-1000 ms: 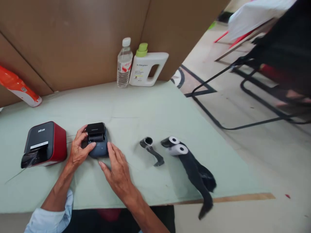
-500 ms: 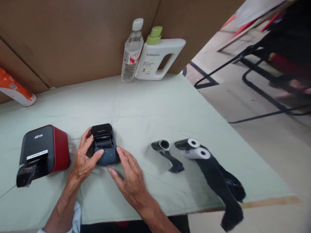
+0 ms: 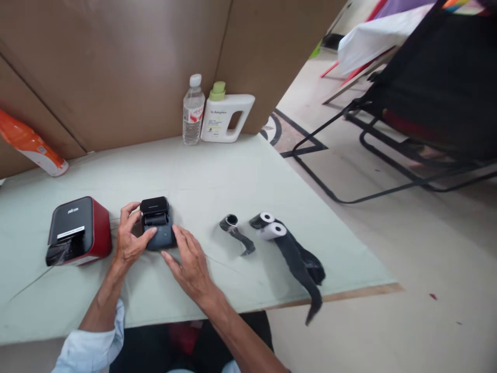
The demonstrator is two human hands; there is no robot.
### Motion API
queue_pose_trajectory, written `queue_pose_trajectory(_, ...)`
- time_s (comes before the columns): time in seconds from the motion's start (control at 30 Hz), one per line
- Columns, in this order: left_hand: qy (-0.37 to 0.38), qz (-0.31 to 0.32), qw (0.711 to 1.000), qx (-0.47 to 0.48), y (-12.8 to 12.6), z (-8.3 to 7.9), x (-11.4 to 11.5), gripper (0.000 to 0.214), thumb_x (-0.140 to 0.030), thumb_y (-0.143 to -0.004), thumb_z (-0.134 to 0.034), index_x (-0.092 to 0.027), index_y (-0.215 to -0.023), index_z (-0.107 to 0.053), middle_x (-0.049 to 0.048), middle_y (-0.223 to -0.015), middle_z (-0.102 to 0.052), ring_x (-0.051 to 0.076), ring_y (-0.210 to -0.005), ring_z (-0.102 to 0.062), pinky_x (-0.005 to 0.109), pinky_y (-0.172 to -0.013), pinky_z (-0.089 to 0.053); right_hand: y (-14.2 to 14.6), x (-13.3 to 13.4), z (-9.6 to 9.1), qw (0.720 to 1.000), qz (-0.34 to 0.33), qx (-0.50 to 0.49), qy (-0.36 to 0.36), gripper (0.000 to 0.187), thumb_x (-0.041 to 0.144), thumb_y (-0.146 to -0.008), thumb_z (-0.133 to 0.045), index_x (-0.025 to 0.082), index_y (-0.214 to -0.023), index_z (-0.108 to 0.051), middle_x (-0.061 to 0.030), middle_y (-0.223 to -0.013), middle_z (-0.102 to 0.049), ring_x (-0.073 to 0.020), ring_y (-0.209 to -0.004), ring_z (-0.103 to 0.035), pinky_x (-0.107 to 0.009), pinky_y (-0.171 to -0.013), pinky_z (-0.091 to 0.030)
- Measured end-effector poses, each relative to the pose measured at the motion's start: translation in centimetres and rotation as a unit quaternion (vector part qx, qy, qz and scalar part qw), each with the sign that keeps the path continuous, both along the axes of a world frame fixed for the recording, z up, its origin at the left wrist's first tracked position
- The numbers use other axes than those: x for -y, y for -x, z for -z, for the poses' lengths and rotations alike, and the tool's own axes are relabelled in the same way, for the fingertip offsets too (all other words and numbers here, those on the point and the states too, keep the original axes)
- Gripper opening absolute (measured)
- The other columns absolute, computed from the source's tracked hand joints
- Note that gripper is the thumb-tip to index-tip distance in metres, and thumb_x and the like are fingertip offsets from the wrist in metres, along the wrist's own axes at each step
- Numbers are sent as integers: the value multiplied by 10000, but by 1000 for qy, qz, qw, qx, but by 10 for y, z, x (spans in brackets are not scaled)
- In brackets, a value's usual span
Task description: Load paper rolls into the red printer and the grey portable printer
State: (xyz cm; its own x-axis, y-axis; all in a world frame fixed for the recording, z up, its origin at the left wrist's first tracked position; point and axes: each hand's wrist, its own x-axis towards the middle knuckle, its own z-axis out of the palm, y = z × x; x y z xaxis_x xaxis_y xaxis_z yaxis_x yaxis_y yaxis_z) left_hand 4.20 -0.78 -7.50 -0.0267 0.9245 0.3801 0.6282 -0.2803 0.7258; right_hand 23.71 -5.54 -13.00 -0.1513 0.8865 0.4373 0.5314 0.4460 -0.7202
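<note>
Bare left hand [image 3: 130, 241], bare right hand [image 3: 190, 261], both forearms uncovered, left sleeve [image 3: 89, 344] pale blue, gathered in loose folds along the forearm, small pale blue cloth section [image 3: 231, 367] at bottom edge, black legwear [image 3: 142, 349], probably trousers, partly cropped.

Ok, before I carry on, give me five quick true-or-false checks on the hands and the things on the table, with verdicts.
1. The left hand and the right hand are both at the small dark-blue device. True.
2. It is the only device in view. False: a red-and-black device stands to its left.
3. The right hand is wrapped around a roll. False: it is at the small device, and the rolls lie apart from it, farther right.
4. The white jug with the green cap stands just right of the water bottle. True.
5. One dark strip reaches past the near edge of the table. True.
</note>
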Motion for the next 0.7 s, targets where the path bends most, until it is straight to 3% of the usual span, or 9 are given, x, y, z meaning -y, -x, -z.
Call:
queue_pose_trajectory(0.23, -5, -5, 999, 37, 3, 11, -9, 529, -428, -813, -808, -223, -1291, -713, 110, -1355, -600, 300, -1289, -637, 416, -998, -651, 3, -8, 3, 1000, 0, -7, 3, 677, 319, -994, -671, 175, -1621, -462, -213, -1470, -631, -357, -1364, -617, -565, -1145, -551)
queue_pose_trajectory(0.47, 26, 39, 995, 83, 5, 11, -14, 711, -406, -820, -788, -244, -1492, -620, 138, -1625, -505, 359, -1497, -521, 463, -1108, -594, 4, -13, 5, 1000, -5, -5, -3, 649, 325, -985, -677, 160, -1585, -493, -218, -1450, -641, -356, -1342, -630, -559, -1139, -552)
queue_pose_trajectory(0.6, 23, 53, 996, 70, 7, 9, -18, 661, -390, -825, -786, -255, -1459, -653, 124, -1740, -378, 382, -1579, -418, 470, -1093, -596, 4, -15, 8, 1000, -9, -8, -17, 636, 324, -981, -682, 149, -1566, -505, -219, -1439, -644, -354, -1337, -632, -549, -1135, -556)
queue_pose_trajectory(0.7, 48, 62, 996, 37, 11, 6, -22, 520, -371, -837, -773, -246, -1340, -733, 127, -1677, -485, 381, -1540, -473, 494, -1066, -607, 4, -17, 9, 1000, -12, -6, -23, 628, 325, -980, -681, 161, -1561, -508, -212, -1427, -651, -354, -1327, -637, -552, -1123, -563)
